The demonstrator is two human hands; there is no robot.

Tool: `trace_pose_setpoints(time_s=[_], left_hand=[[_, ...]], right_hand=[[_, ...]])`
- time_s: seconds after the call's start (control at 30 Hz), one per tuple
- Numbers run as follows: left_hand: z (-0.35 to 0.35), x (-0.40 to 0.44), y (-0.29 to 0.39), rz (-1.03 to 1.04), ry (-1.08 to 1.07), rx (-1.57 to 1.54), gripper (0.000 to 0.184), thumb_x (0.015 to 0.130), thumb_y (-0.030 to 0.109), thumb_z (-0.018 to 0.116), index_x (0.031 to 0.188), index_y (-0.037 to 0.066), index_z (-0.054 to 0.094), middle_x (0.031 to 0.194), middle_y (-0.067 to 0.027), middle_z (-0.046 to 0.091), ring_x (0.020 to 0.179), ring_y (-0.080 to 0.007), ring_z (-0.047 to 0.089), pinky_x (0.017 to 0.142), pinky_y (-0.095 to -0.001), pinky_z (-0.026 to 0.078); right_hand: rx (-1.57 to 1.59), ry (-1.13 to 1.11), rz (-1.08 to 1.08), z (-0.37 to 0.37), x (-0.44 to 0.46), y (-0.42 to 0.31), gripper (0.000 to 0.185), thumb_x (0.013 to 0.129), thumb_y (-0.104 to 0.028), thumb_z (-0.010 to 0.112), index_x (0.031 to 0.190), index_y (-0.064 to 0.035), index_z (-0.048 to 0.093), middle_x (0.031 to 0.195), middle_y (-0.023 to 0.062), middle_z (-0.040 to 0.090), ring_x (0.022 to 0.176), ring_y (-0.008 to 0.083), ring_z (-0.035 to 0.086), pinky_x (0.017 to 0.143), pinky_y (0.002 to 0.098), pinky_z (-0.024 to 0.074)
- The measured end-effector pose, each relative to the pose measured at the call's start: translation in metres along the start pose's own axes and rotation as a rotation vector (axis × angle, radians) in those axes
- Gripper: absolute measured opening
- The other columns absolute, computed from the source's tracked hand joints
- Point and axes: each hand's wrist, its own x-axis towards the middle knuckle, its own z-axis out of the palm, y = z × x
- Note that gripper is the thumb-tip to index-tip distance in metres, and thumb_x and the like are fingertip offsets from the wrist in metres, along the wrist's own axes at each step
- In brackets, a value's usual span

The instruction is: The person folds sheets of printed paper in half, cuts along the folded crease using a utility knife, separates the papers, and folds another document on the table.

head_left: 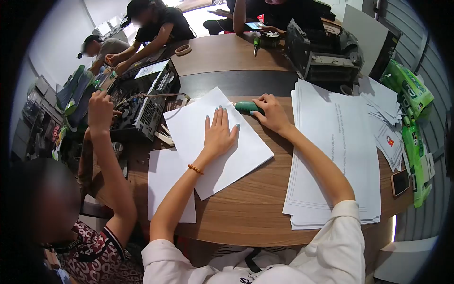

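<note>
My left hand (219,134) lies flat on a white sheet stack (250,151), its fingers spread and nothing held. A bead bracelet (196,169) circles that wrist. Beyond the sheets' right edge, my right hand (272,112) has its fingers curled round a green-handled tool (247,107); the tool's tip is at the paper's edge, and its far end is partly hidden. Under the tilted stack's left side, another white sheet (165,189) lies on the wooden table (236,208).
Large printed sheets (331,156) lie to the right, with a phone (400,182) and green packages (409,90) beyond. An open computer case (156,97) stands at left, near a co-worker's raised arm (106,156). A metal machine (326,52) and a tape roll (183,49) are farther back.
</note>
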Motion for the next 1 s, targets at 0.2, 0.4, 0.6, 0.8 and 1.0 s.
trace_pose_setpoints(time_s=[0.2, 0.4, 0.6, 0.8, 1.0], left_hand=[[0.002, 0.0, 0.0, 0.007, 0.007, -0.001, 0.068, 0.087, 0.041, 0.037, 0.132, -0.007, 0.025, 0.14, -0.0207, 0.024, 0.133, -0.0286, 0.018, 0.106, -0.0472, 0.01], [0.002, 0.0, 0.0, 0.013, 0.006, 0.008, 0.067, 0.087, 0.041, 0.037, 0.132, -0.007, 0.025, 0.14, -0.0208, 0.024, 0.132, -0.0288, 0.019, 0.106, -0.0475, 0.011], [0.002, 0.0, 0.0, 0.018, 0.025, 0.018, 0.067, 0.086, 0.041, 0.038, 0.132, -0.007, 0.026, 0.14, -0.0209, 0.025, 0.132, -0.029, 0.02, 0.106, -0.0476, 0.011], [0.002, -0.001, 0.0, 0.029, 0.06, 0.017, 0.067, 0.086, 0.039, 0.04, 0.131, -0.007, 0.027, 0.139, -0.0217, 0.026, 0.132, -0.0293, 0.021, 0.106, -0.048, 0.013], [0.0, -0.002, 0.0, 0.032, 0.064, -0.045, 0.066, 0.086, 0.036, 0.042, 0.131, -0.009, 0.026, 0.137, -0.0232, 0.028, 0.131, -0.0304, 0.023, 0.105, -0.0489, 0.014]], right_hand=[[-0.016, -0.026, 0.002, -0.007, -0.001, 0.009, 0.03, 0.072, -0.017, 0.065, 0.098, -0.0025, 0.061, 0.094, 0.0124, 0.054, 0.09, 0.0284, 0.05, 0.08, 0.0364, 0.0417], [-0.058, 0.015, -0.003, 0.012, 0.015, 0.012, 0.03, 0.071, -0.019, 0.065, 0.097, -0.0038, 0.061, 0.093, 0.0111, 0.054, 0.091, 0.0276, 0.05, 0.079, 0.036, 0.0422], [-0.11, 0.046, 0.024, 0.033, 0.041, 0.015, 0.029, 0.07, -0.02, 0.066, 0.093, -0.0036, 0.061, 0.095, 0.0109, 0.054, 0.093, 0.0277, 0.049, 0.079, 0.0373, 0.0423], [-0.164, 0.1, 0.189, 0.056, 0.071, 0.026, 0.026, 0.071, -0.021, 0.066, 0.091, -0.004, 0.062, 0.097, 0.0115, 0.054, 0.096, 0.0283, 0.048, 0.081, 0.0393, 0.0408], [-0.228, 0.096, 0.337, 0.049, 0.063, 0.031, 0.028, 0.069, -0.025, 0.069, 0.088, -0.0047, 0.062, 0.097, 0.0118, 0.053, 0.099, 0.0282, 0.046, 0.082, 0.0393, 0.0402]])
